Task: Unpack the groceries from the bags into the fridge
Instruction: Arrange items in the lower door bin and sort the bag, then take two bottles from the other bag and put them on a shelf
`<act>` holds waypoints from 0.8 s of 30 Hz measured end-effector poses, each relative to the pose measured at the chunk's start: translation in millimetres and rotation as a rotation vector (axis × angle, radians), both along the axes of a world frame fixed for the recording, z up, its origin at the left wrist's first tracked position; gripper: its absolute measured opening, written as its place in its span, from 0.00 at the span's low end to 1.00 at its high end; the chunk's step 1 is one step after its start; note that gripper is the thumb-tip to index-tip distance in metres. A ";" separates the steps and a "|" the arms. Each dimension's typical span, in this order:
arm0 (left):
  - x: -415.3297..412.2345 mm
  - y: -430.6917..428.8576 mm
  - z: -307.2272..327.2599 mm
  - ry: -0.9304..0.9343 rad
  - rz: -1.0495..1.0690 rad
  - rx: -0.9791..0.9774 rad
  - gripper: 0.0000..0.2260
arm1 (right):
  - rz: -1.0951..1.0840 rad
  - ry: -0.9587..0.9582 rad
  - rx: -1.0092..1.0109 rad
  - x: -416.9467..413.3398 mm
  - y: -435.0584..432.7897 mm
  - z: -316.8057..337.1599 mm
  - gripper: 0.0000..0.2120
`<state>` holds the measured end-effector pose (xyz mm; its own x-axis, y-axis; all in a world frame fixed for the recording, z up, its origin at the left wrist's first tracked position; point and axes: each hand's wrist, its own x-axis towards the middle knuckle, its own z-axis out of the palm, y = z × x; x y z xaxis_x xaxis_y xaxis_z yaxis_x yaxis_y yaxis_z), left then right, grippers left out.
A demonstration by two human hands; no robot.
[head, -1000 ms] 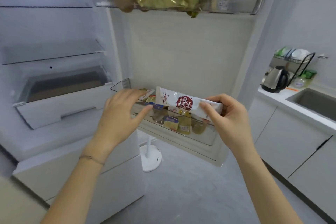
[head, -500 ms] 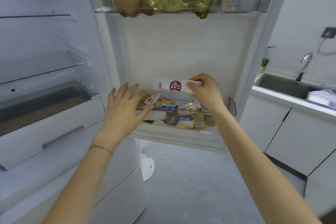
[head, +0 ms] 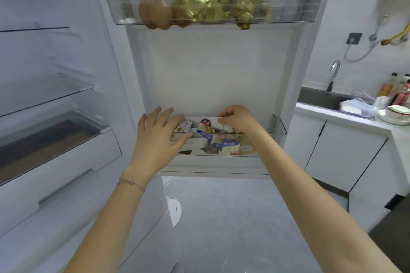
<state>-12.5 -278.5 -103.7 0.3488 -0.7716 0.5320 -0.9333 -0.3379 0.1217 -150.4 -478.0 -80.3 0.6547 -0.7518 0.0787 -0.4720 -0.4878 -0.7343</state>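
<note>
The fridge door has two see-through bins. The top bin holds brown round things that look like eggs, and next to them a crinkly gold bag that sticks up over the rim. The bottom bin is full of little packets all jumbled together. One yellow and blue packet shows through the clear front.

The white packet is long and thin, with a red round mark on it. It lies on top of the pile in the bottom bin, near the back. The right hand has its fingers curled round the right end of it and holds on. The hand hides that end.

The left hand is spread wide and holds nothing. Its fingers reach over the left end of the bottom bin and lie on the packets there, and they cover some of them. A thin bracelet is on that wrist.

On the left, inside the fridge, there is a glass shelf and under it a white drawer pulled out a bit. On the right is a kitchen counter with a sink and a tap. A clear box, a bowl and some bottles sit beside the sink.
</note>
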 end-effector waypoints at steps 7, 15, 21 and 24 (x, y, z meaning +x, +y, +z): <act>-4.7 -9.7 2.4 -0.004 -0.022 0.000 0.33 | -0.036 -0.003 -0.081 -14.9 0.4 -6.6 0.13; -40.0 -45.6 -4.6 -0.032 -0.134 0.011 0.31 | -0.097 -0.001 -0.654 -82.5 11.2 -6.2 0.29; -105.7 -100.2 -5.9 -0.018 -0.259 0.000 0.32 | -0.199 0.066 -0.716 -161.1 -15.5 -13.1 0.32; -148.4 -130.7 -4.6 -0.026 -0.333 -0.028 0.30 | -0.243 0.137 -0.679 -209.6 -35.1 -15.5 0.33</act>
